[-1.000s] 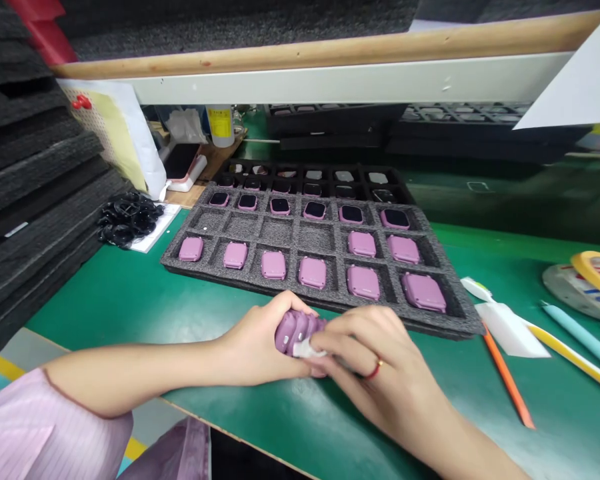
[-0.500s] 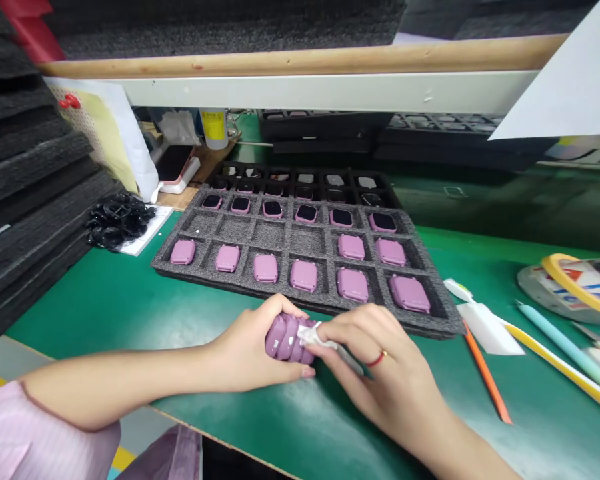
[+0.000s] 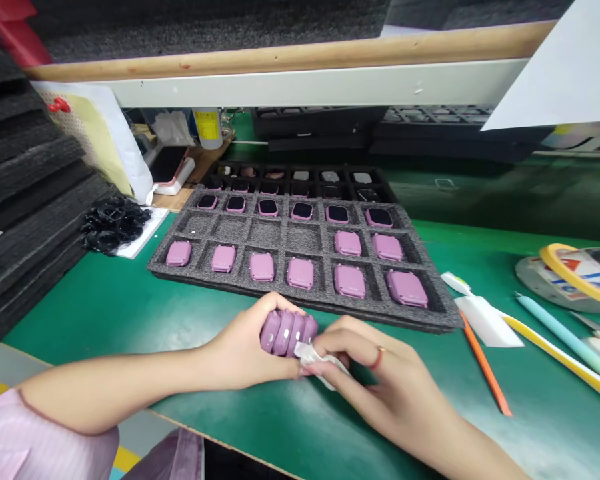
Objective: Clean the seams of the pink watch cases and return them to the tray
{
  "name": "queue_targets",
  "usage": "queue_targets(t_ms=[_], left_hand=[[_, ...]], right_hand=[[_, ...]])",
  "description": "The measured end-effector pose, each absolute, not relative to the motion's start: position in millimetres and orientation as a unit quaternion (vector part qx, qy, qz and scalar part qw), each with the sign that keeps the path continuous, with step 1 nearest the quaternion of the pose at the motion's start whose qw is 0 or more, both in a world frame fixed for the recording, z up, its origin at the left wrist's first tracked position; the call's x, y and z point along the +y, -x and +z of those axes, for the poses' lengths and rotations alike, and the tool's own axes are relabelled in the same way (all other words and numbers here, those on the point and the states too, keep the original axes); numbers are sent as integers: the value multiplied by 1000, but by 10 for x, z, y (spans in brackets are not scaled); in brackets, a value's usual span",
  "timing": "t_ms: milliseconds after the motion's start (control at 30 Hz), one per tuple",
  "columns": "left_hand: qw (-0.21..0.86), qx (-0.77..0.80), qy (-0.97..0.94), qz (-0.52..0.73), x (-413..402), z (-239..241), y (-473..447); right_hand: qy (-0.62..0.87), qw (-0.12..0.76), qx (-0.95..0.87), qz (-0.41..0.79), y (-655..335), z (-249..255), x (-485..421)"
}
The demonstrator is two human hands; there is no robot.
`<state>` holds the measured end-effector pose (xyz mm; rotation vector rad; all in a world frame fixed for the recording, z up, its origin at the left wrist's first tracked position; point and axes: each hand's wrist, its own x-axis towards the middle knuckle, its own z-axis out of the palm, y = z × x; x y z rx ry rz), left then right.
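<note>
My left hand (image 3: 253, 343) is closed round a stack of several purple watch cases (image 3: 286, 332), held side by side with their edges facing me. Small silver buttons show along those edges. Between the thumb and fingers of my right hand (image 3: 380, 373) is a crumpled white wipe (image 3: 320, 363), its tip against the lower right of the stack. Just beyond both hands lies a dark grey foam tray (image 3: 300, 235). Purple watch cases (image 3: 300, 273) lie face down in its front row and at the right of its middle row; others with dark screens (image 3: 301, 211) face up behind.
To the right lie a toothbrush (image 3: 457, 285), an orange stick (image 3: 485, 363), a light blue pen (image 3: 560, 333) and a round tape roll (image 3: 570, 280). Black straps or bands (image 3: 113, 223) are heaped at left beside stacked foam trays (image 3: 25, 160). A shelf beam (image 3: 300, 81) crosses above.
The watch cases have turned a little in my left hand, so their buttons show more plainly. My right hand has drawn the wipe slightly down across their edges. The view has shifted slightly.
</note>
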<state>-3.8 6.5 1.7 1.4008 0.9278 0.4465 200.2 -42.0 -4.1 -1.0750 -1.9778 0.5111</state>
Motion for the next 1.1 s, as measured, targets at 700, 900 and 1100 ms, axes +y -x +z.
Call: queue_targets(t_ms=[700, 900, 1100], left_hand=[[756, 322, -519, 235, -54, 56, 17], [744, 305, -539, 252, -39, 117, -5], [728, 305, -567, 235, -120, 133, 34]], right_hand=[[421, 391, -791, 212, -1716, -139, -439], [434, 431, -766, 195, -1550, -136, -457], [423, 478, -729, 248, -1554, -91, -477]])
